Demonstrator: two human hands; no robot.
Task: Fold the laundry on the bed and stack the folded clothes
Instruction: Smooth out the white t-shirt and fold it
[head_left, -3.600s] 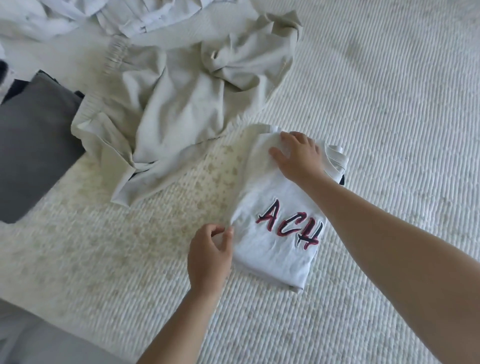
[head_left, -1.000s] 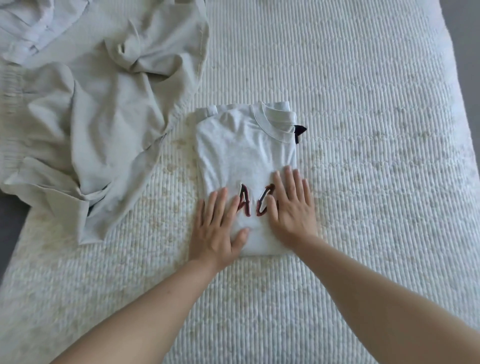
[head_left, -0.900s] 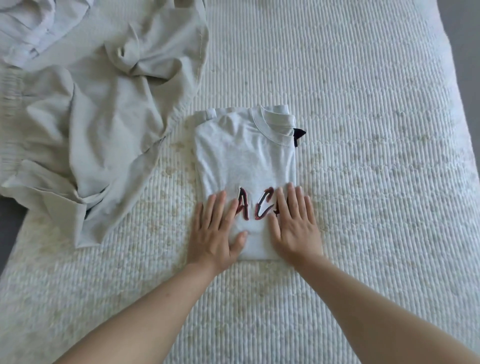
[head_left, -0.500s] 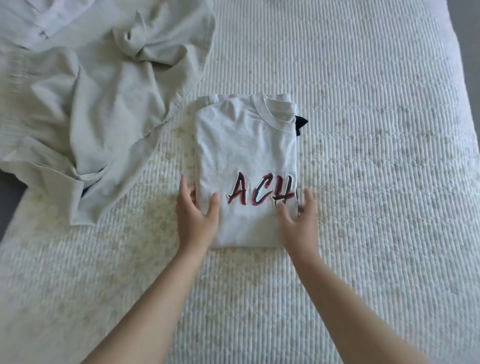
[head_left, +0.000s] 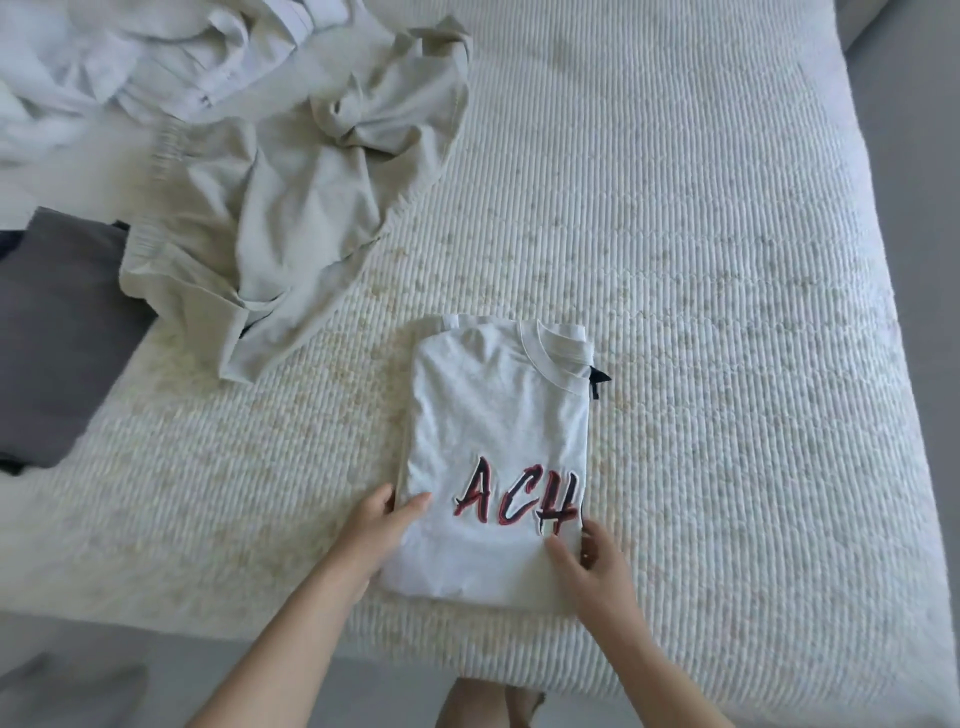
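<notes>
Left of the folded shirt (head_left: 498, 415) we see a dark grey folded garment (head_left: 47, 332), then rumpled beige trousers (head_left: 291, 208) up-left of it on the bed (head_left: 701, 260). Our left hand (head_left: 382, 525) pinches its left edge, thumb on top; "ACH" reads in red and black; our right hand (head_left: 589, 558) grips its right edge. Since half a second ago the shirt sits nearer the bed's front edge.

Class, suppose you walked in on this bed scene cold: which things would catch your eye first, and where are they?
First, the folded white T-shirt with red and black letters, lying near the front edge of the bed, with the left hand and right hand gripping its two lower sides. Next, the crumpled beige garment sprawled at the upper left, and the dark grey folded clothes at the far left.
</notes>
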